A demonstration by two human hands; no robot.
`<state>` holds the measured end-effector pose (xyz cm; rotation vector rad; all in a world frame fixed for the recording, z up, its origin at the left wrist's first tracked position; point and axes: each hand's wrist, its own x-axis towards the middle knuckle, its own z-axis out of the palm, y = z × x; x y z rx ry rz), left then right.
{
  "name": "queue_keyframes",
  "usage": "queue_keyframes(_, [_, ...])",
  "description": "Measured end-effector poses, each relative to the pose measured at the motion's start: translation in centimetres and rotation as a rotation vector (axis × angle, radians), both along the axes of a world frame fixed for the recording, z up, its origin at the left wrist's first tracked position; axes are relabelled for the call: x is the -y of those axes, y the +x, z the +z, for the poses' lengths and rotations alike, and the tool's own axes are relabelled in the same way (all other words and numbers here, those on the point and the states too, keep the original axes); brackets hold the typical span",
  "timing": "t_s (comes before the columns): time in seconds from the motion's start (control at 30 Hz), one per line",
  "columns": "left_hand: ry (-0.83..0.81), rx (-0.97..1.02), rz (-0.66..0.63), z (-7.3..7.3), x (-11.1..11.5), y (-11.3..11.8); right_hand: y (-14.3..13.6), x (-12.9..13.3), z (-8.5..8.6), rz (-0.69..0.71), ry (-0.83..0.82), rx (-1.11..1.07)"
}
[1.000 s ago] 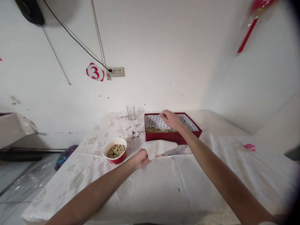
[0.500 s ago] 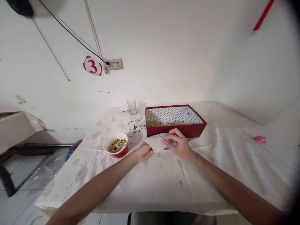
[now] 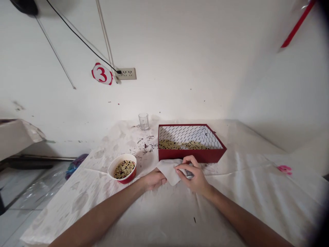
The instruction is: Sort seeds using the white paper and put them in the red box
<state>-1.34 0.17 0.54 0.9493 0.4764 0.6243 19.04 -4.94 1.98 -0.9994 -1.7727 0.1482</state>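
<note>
A pale grey-white cloth or sheet (image 3: 170, 169) hangs between my hands, just in front of the red box (image 3: 190, 155). My left hand (image 3: 155, 179) is closed at its left side, fingers partly hidden beneath it. Thumb and fingers of my right hand (image 3: 192, 174) pinch the sheet's right part. Patterned white lining covers the box's inside, where mixed grains (image 3: 183, 144) lie along the near side. Left of my left hand stands a red and white paper bowl (image 3: 111, 168) holding similar beans or grains (image 3: 124, 169).
A clear glass (image 3: 143, 121) stands at the back of the covered table (image 3: 164, 219). Dark bits (image 3: 145, 146) are scattered between bowl and box. A pink object (image 3: 284, 169) lies at the right. A socket strip (image 3: 126, 73) is on the wall.
The view has shifted, so the table items sit lower in the picture. The sheet now hangs lower over my left hand's fingers, and my right hand still pinches it.
</note>
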Motion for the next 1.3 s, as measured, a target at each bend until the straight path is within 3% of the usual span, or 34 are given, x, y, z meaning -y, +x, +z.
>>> queue_keyframes(0.23, [-0.028,0.009,-0.041,0.2,-0.1,-0.3,0.7,0.0,0.5,-0.018,0.002,0.028])
queue_keyframes(0.53, [-0.02,-0.004,0.058,-0.2,-0.5,-0.2,0.8,0.0,1.4,0.075,-0.077,0.028])
queue_keyframes(0.8, [-0.021,-0.062,0.184,-0.2,-0.3,0.1,0.7,0.1,1.0,0.152,-0.091,-0.009])
queue_keyframes(1.3, [0.058,-0.019,0.225,-0.4,-0.1,0.5,-0.7,1.4,1.0,0.021,0.007,-0.022])
